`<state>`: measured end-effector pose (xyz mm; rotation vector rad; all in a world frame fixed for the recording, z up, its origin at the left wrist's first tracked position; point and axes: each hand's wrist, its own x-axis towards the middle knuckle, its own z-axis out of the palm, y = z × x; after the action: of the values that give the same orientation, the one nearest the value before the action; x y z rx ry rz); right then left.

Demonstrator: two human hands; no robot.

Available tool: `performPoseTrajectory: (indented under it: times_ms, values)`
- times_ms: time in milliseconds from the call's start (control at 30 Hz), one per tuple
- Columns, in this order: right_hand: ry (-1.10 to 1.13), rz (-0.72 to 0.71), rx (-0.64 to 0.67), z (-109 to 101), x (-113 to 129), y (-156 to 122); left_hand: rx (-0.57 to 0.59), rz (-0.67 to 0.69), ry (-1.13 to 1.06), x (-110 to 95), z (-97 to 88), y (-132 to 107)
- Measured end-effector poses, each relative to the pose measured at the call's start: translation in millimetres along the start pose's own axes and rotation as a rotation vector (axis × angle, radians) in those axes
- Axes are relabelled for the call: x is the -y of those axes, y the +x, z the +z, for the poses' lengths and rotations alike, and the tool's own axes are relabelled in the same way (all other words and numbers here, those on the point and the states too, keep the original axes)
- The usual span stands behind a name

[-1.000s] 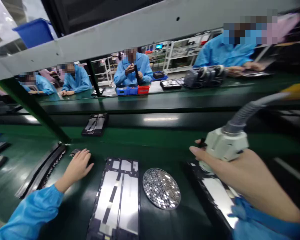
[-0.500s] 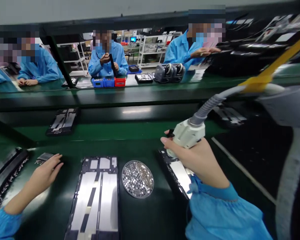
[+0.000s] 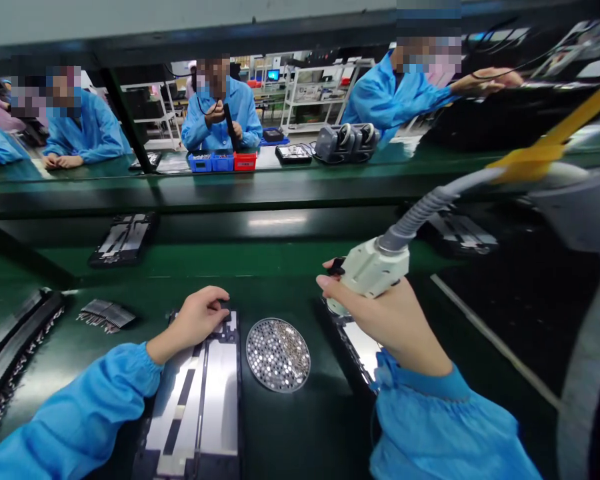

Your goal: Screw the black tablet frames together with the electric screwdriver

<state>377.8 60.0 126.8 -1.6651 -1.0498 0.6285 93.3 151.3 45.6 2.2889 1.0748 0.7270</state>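
Note:
My left hand [image 3: 200,319] is over the top end of a flat device chassis [image 3: 220,387] with silvery plates and a black frame. Its thumb and fingers are pinched together near the chassis's upper right corner, and whatever is between them is too small to make out. In my right hand [image 3: 400,327] is a cream handheld tool [image 3: 375,270] with a black lever and a grey ribbed hose. The tool's lower end is over the top of a second chassis [image 3: 360,347], partly hidden by my hand and sleeve. Between the two lies a round dish [image 3: 279,355] of small shiny discs.
A small row of black parts with short leads [image 3: 105,313] lies left, beside longer black strips [image 3: 20,340]. Other chassis stand farther back [image 3: 123,239] and right [image 3: 460,233]. The hose hangs from yellow tape [image 3: 535,160]. Co-workers in blue sit across the bench.
My left hand has moved right, from the small row of black parts to the top of the left chassis. My right hand keeps its hold on the tool, almost unmoved.

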Motion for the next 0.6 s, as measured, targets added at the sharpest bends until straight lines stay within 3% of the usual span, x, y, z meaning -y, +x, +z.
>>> performPoseTrajectory:
  times_ms: [333, 467, 600]
  values:
    - [0.072, -0.010, -0.025, 7.4, 6.1, -3.2, 0.165, 0.330, 0.085, 8.7, 3.7, -5.3]
    - [0.083, -0.016, -0.046, 12.1, 2.5, -4.8, 0.219, 0.396, 0.136, 9.1, -2.3, -12.2]
    - [0.249, -0.062, -0.061, 26.7, 0.7, -7.3, 0.246, 0.470, 0.323, 11.0, -6.2, -19.5]
